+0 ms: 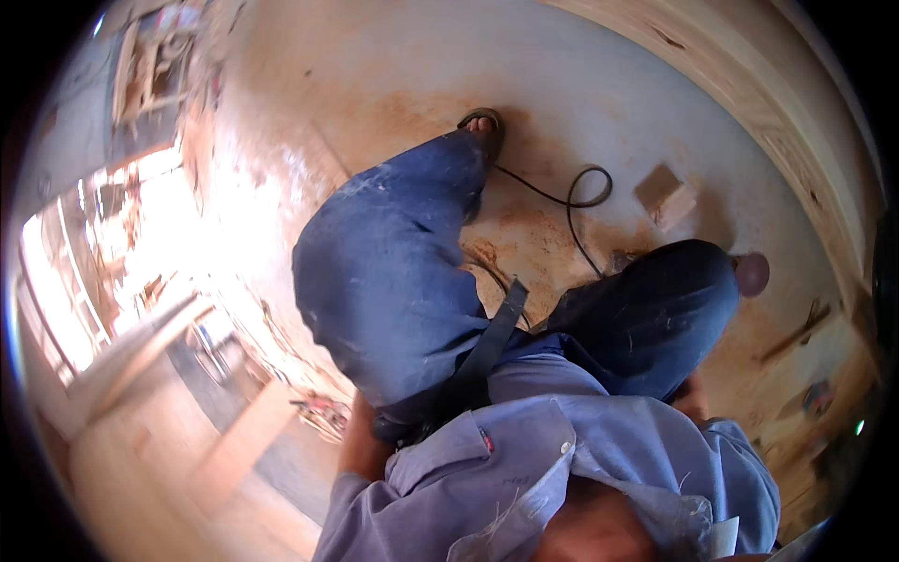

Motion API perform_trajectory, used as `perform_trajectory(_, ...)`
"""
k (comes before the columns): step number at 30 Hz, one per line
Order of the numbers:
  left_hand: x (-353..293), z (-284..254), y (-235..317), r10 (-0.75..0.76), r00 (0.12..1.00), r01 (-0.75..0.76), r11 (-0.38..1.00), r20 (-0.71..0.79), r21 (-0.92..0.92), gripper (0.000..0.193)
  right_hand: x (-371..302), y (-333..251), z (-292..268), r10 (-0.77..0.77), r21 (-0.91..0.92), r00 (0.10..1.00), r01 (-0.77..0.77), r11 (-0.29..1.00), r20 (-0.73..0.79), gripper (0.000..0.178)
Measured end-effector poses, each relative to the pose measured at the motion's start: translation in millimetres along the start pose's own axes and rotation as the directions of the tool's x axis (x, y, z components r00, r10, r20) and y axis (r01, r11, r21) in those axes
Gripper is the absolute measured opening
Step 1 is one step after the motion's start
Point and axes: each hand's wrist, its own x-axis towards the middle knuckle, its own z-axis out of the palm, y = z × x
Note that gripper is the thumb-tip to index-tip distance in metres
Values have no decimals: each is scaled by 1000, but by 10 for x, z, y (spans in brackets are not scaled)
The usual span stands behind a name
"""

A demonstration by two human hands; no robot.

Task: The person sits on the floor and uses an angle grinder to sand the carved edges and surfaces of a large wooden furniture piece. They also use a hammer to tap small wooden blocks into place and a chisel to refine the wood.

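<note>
Neither of my hands shows. My left forearm [363,450] runs down beside my left hip, and the hand is hidden past the thigh. Of my right arm only a bit of bare forearm [691,401] appears behind my right thigh. I am low to the floor with both knees bent, in dusty blue trousers [384,253]. A dark strap [492,342] hangs at my waist. Beyond my right knee pokes a rounded brownish-purple thing [752,274], which I cannot make out. Whether either hand holds anything is hidden.
A black cable [569,204] loops across the sawdust-strewn floor [393,66] ahead. A wooden block [666,197] lies near it. A long wooden beam [749,89] curves along the right. Boards [243,445] and a small red-and-metal object [323,412] lie at left, by a bright opening.
</note>
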Motion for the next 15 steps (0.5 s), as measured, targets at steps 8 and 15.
perform_trajectory(8, -450, -339, -829, 78, 994, -57, 966, -76, 252, 20, 278, -323, -210, -216, -122, 964, 236, 964, 156, 61)
perform_trajectory(15, 413, -805, 480, 210, 860, -474, 663, -464, -579, 29, 278, -589, -295, -358, -184, 890, 417, 890, 282, 62)
